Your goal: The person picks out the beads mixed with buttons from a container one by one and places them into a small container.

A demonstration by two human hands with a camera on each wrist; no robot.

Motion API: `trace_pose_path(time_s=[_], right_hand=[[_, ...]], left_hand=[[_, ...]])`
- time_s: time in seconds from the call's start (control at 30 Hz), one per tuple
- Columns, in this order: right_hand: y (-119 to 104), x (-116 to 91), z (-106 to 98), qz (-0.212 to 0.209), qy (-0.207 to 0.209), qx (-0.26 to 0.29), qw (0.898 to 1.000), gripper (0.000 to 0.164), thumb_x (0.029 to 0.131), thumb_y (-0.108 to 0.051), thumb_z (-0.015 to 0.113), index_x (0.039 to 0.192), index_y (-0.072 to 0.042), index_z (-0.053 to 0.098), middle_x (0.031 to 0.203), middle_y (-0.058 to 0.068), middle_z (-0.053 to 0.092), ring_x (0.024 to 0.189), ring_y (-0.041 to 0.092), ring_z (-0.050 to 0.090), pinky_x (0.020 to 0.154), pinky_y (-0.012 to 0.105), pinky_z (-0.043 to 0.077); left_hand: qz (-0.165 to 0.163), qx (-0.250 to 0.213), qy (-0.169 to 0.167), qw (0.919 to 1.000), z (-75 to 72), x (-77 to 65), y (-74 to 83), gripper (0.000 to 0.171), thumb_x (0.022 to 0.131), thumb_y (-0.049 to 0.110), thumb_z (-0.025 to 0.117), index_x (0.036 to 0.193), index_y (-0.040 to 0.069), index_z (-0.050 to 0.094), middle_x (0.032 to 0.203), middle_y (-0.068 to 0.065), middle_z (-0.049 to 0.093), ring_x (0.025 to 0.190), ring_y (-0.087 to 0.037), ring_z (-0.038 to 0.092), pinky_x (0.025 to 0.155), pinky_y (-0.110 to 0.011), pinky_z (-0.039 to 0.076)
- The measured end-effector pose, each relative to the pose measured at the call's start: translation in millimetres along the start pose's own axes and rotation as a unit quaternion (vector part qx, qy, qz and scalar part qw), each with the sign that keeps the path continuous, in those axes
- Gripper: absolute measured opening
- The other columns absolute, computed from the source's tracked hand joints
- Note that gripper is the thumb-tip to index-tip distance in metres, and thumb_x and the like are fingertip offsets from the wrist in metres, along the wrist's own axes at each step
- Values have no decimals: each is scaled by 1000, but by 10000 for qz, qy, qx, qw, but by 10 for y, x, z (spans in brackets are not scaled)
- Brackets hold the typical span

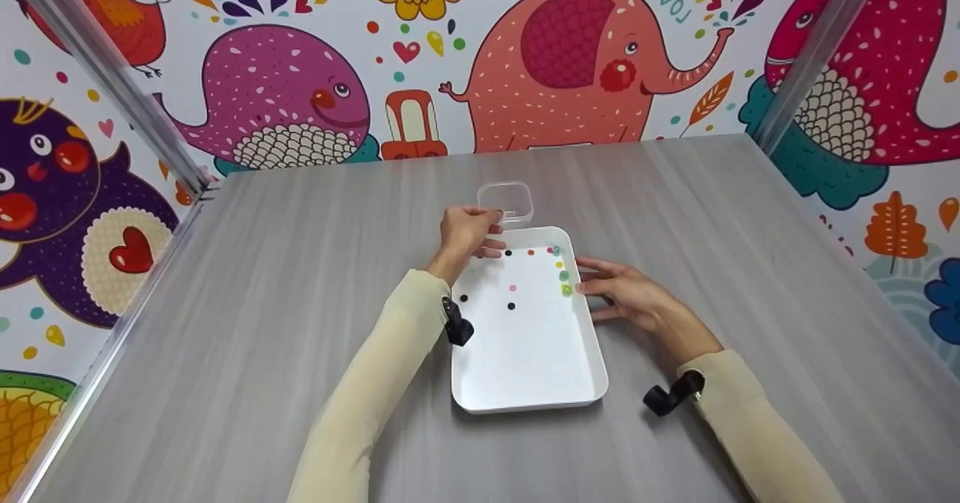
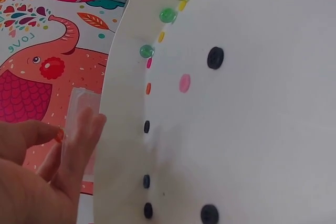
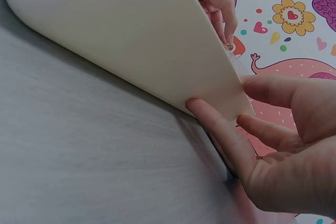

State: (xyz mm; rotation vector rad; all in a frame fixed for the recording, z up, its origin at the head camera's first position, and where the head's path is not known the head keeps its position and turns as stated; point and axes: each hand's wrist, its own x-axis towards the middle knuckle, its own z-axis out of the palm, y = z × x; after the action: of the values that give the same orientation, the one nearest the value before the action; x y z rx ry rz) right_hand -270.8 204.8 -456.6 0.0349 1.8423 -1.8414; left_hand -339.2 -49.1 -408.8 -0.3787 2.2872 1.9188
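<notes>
My left hand [image 1: 466, 231] is above the far left corner of a white tray [image 1: 532, 360], beside a clear plastic box [image 1: 514, 201]. In the left wrist view its thumb and a finger pinch a small orange piece [image 2: 60, 136], mostly hidden by the fingertips. My right hand [image 1: 630, 293] touches the tray's right side with its fingers extended; in the right wrist view the fingertips [image 3: 195, 104] rest against the outer wall. Inside the tray lie several black discs [image 2: 215, 57], a pink disc [image 2: 185, 83], and green glass-like beads [image 2: 168, 15] with small coloured pieces along the edge.
The tray and box stand on a grey wood-grain table [image 1: 300, 263]. Behind rises a wall panel printed with cartoon animals [image 1: 570, 67], framed by metal posts [image 1: 814, 60]. A black wrist camera [image 1: 675, 394] sits on each sleeve.
</notes>
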Motion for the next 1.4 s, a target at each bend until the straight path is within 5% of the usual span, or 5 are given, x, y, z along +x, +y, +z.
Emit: trace_pose_path(time_s=[0.2, 0.7, 1.4], right_hand=[[-4, 2, -1, -1, -1, -4, 10000, 74, 96, -10, 63, 159, -7, 24, 161, 23, 30, 109, 15, 63, 86, 39, 63], [11, 0, -21, -57, -140, -67, 9999, 75, 96, -10, 63, 160, -9, 22, 160, 23, 31, 114, 15, 61, 91, 42, 62], [8, -13, -21, -58, -87, -78, 9999, 74, 96, -10, 63, 159, -8, 23, 159, 23, 32, 113, 15, 61, 90, 41, 62]], left_hand=[[209, 426, 174, 9987, 22, -16, 0, 21, 96, 19, 66, 110, 3, 69, 93, -14, 74, 76, -29, 77, 52, -27, 61], [365, 374, 148, 9985, -8, -55, 14, 21, 94, 16, 65, 111, 4, 69, 93, -12, 74, 78, -31, 77, 55, -31, 63], [639, 430, -375, 9963, 58, -207, -6, 26, 96, 19, 65, 118, 4, 62, 102, -18, 74, 84, -34, 76, 53, -28, 61]])
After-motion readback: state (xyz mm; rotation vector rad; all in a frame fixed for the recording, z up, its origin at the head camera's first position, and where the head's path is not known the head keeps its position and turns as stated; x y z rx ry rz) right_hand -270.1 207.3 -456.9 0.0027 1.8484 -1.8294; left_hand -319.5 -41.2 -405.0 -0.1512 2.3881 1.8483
